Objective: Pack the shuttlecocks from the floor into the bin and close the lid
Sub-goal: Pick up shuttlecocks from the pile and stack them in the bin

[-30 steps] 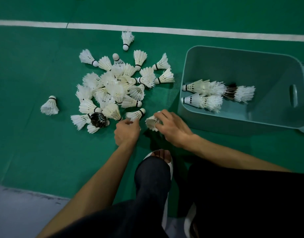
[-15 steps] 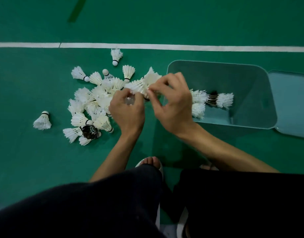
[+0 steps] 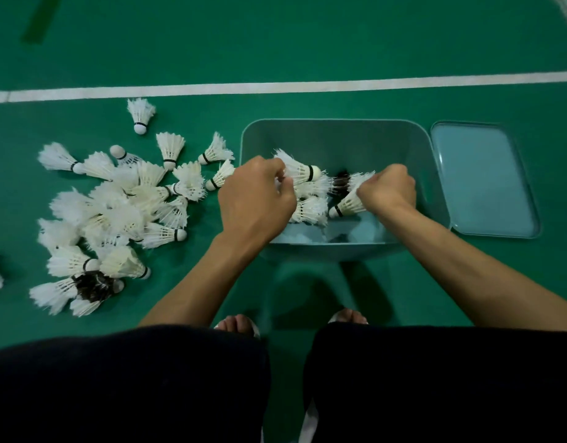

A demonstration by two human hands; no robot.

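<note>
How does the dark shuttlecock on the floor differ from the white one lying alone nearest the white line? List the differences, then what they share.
Colour: the dark shuttlecock has brown-black feathers; the lone shuttlecock is white.
Placement: the dark one lies packed among others at the near edge of the pile; the lone one lies apart, touching none.
Shared: both lie on the green floor, outside the bin.

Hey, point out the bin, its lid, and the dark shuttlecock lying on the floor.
bin [image 3: 339,139]: head view, on the far inner wall.
lid [image 3: 483,180]: head view, on its flat middle.
dark shuttlecock [image 3: 93,284]: head view, on its dark feathers.
</note>
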